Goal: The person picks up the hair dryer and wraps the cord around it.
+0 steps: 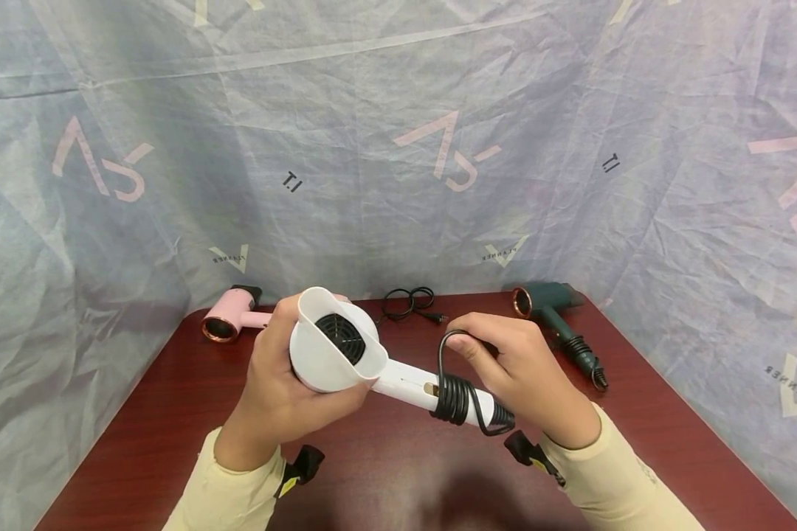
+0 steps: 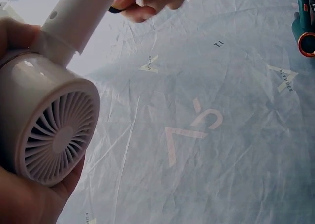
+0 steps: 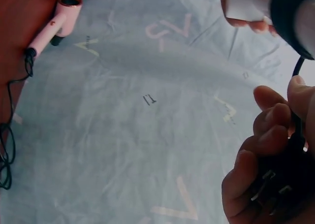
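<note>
One white plastic hair dryer (image 1: 398, 381), one copper-rimmed pink dryer (image 1: 231, 313), one dark-green dryer (image 1: 556, 322), that's three, two bare hands (image 1: 282, 391) (image 1: 514, 358), one red-brown table (image 1: 385, 450)

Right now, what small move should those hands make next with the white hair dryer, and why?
Probably bring the plug around the handle for another turn: the right hand holds it on a short free loop, and the black cord is already coiled there, while the left hand grips the dryer's head.
</note>
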The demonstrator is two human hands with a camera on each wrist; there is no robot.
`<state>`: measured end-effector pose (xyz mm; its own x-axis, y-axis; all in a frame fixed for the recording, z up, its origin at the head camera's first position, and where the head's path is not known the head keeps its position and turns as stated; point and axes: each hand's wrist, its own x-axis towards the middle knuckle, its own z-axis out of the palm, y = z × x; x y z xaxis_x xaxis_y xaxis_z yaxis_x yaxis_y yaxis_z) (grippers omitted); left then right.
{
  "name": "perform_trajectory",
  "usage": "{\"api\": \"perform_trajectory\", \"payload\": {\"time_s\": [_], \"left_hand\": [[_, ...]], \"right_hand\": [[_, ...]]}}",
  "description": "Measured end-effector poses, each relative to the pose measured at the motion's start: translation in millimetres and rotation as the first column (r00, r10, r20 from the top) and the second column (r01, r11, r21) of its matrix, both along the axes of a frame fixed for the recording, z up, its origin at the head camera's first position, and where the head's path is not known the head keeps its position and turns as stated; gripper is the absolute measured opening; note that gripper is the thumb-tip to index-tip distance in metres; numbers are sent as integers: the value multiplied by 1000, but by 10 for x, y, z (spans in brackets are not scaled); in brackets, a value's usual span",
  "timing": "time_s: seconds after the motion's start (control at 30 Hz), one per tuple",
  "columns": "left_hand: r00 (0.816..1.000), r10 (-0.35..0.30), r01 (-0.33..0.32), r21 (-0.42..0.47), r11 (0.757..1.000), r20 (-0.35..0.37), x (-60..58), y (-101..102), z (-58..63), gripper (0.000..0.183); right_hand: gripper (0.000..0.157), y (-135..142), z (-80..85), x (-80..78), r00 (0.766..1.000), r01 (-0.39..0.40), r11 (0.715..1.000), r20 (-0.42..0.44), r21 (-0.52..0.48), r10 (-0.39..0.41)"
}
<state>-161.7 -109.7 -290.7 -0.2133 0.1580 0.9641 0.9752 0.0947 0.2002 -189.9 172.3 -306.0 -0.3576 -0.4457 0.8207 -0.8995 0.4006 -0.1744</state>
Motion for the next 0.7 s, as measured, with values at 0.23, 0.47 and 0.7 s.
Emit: {"api": "perform_trajectory", "payload": {"time_s": [0.23, 0.47, 0.7], "left_hand": [[998, -65, 64, 76, 995, 13, -15, 14, 25, 68], [995, -100, 98, 111, 989, 19, -8, 27, 49, 68], [998, -35, 25, 172, 985, 55, 15, 18, 41, 69]], "right_hand": [[16, -29, -66, -44, 982, 2, 997, 190, 80, -17], [18, -53, -111, -77, 968, -16, 991, 252, 131, -18], [16, -119, -151, -40, 964, -61, 990, 264, 129, 25]]}}
